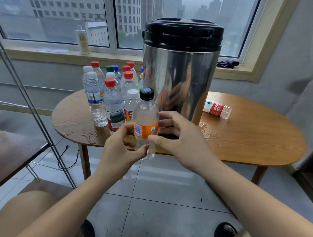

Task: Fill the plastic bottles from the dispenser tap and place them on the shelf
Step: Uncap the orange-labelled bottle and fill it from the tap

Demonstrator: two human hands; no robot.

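Mid-frame, a black-capped bottle point(146, 117) is held upright before the steel dispenser point(180, 74): the left hand point(121, 147) grips its lower part, the right hand point(180, 136) pinches its orange label. How full it is, I cannot tell. Capped bottles point(113, 97) crowd the bench point(251, 138) left of the dispenser; a red-labelled bottle point(216, 109) lies right, near a puddle point(208, 133). The shelf point(9, 151) is at far left

The bottle point(146, 121) I hold has a black cap and orange label; the dispenser point(180, 72), frame centre, is silver with a black lid.
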